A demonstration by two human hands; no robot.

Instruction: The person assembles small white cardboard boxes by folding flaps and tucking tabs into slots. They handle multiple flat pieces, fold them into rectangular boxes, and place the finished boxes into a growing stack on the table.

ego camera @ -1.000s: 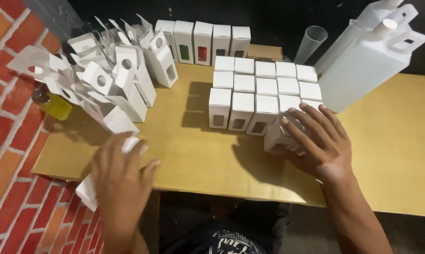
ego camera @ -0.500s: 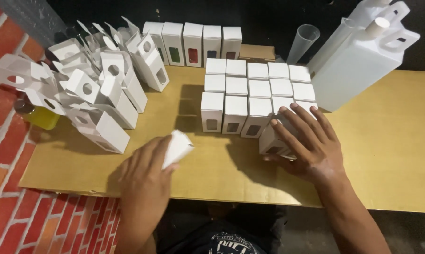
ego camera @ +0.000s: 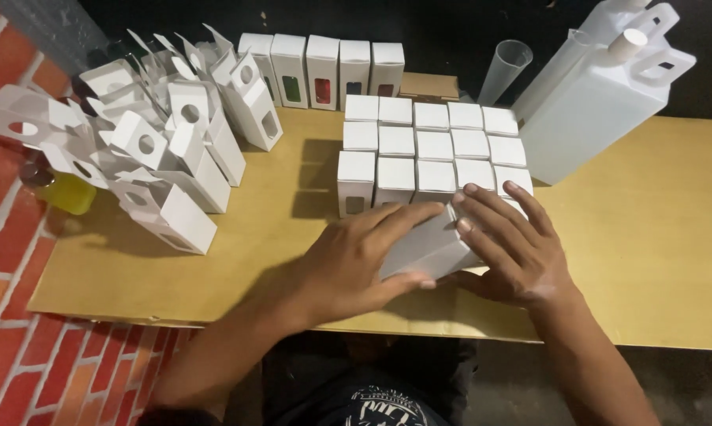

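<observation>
While both hands, left [ego camera: 354, 260] and right [ego camera: 514, 252], grip 1 white box [ego camera: 428, 248], fingers hide its top.

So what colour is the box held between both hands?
White, plain; the box shows best in the head view.

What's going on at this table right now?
A person holds a small white box between both hands: the left hand grips its near side and the right hand rests on its far end. Just behind it stands a neat block of closed white boxes on the yellow-brown table. To the left lies a loose heap of open boxes with round holes in their flaps. A row of windowed boxes stands at the back, and a big white plastic jug leans at the right.
</observation>
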